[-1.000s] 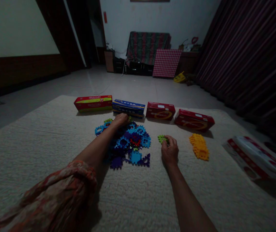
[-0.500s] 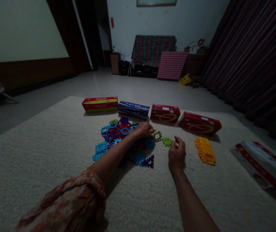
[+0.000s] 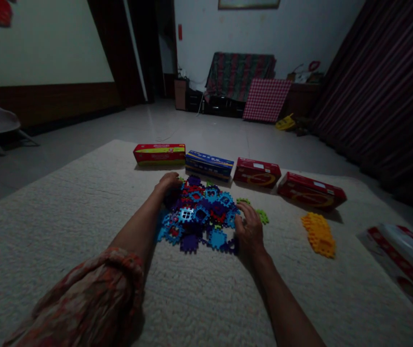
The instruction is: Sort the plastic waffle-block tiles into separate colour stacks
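Observation:
A pile of interlocking plastic building pieces, blue, purple and red with a few green ones, lies on the pale mat between my hands. At the pile's far left edge, my left hand rests with its fingers curved over the pieces; its fingertips are partly hidden. My right hand is against the right edge, fingers apart and bent toward the pile. Just beyond that hand lies a green piece. Farther right sits a group of yellow-orange pieces.
Behind the pile stand a red and yellow box, a blue box, a dark red box and another dark red box. A red and white package lies at the right, on the mat's edge.
My left hand has moved from the pile's right part to its far left edge. My right hand has moved left to touch the pile's right side. The view has shifted slightly left.

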Demonstrator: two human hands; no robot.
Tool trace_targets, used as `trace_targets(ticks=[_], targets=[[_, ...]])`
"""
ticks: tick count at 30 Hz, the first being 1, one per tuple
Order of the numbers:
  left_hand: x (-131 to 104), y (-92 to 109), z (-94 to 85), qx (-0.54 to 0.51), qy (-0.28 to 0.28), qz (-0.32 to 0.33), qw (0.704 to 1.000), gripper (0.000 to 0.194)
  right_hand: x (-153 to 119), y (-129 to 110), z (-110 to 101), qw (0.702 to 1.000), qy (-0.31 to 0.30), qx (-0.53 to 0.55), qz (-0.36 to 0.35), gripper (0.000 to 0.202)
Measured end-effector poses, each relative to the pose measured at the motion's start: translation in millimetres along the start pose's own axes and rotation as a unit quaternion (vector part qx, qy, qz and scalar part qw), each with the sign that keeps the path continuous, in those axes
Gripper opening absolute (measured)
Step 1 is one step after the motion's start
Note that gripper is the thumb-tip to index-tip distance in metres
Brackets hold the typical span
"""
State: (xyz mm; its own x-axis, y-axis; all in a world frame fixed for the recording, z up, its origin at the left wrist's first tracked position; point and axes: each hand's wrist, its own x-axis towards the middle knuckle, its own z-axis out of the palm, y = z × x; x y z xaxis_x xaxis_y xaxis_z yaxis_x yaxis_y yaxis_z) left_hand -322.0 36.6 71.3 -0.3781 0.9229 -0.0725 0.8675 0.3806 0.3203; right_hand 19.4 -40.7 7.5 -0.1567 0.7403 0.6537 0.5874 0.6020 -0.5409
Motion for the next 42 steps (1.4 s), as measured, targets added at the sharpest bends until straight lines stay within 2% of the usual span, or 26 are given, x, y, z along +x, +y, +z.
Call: trace_targets(ticks=[4, 9, 13, 16, 20, 25, 30, 34, 38, 40, 42], targets=[[-2, -4, 9.1, -0.056, 0.006, -0.012, 0.998, 0.054, 26, -13, 23, 0.998, -0.063, 0.02, 0.003, 0.032], [-12, -4, 16.3, -0.122, 0.079, -0.053, 0.988, 0.05, 63, -19, 43, 0.991, -0.12, 0.01, 0.05, 0.033], [-17, -3, 15.2, -0.155, 0.089, -0.057, 0.982, 0.035, 95, -26, 56, 0.97, -0.209, -0.092, 0.087, 0.039], [-21, 1, 12.2, -0.168, 0.1, -0.039, 0.98, 0.031, 119, -31, 73, 0.945, -0.263, -0.161, 0.111, 0.04], [-22, 7, 9.4, -0.187, 0.136, -0.025, 0.972, 0.031, 142, -34, 102, 0.917, -0.294, -0.212, 0.167, 0.034], [-17, 10, 9.6, -0.255, 0.154, -0.006, 0.955, 0.033, 156, -28, 126, 0.893, -0.305, -0.246, 0.22, 0.043], [-15, 13, 12.2, -0.278, 0.126, 0.002, 0.952, 0.034, 162, -25, 126, 0.892, -0.318, -0.222, 0.232, 0.029], [-15, 15, 14.0, -0.278, 0.108, 0.013, 0.955, 0.036, 167, -32, 114, 0.914, -0.311, -0.165, 0.201, 0.013], [-13, 15, 16.7, -0.293, 0.103, 0.039, 0.95, 0.034, 171, -37, 101, 0.947, -0.258, -0.093, 0.17, 0.02], [-13, 18, 17.8, -0.32, 0.101, 0.047, 0.941, 0.033, 171, -38, 96, 0.961, -0.22, -0.018, 0.164, 0.022], [-15, 22, 17.3, -0.367, 0.085, 0.059, 0.924, 0.032, 169, -40, 93, 0.963, -0.207, 0.069, 0.158, 0.023]])
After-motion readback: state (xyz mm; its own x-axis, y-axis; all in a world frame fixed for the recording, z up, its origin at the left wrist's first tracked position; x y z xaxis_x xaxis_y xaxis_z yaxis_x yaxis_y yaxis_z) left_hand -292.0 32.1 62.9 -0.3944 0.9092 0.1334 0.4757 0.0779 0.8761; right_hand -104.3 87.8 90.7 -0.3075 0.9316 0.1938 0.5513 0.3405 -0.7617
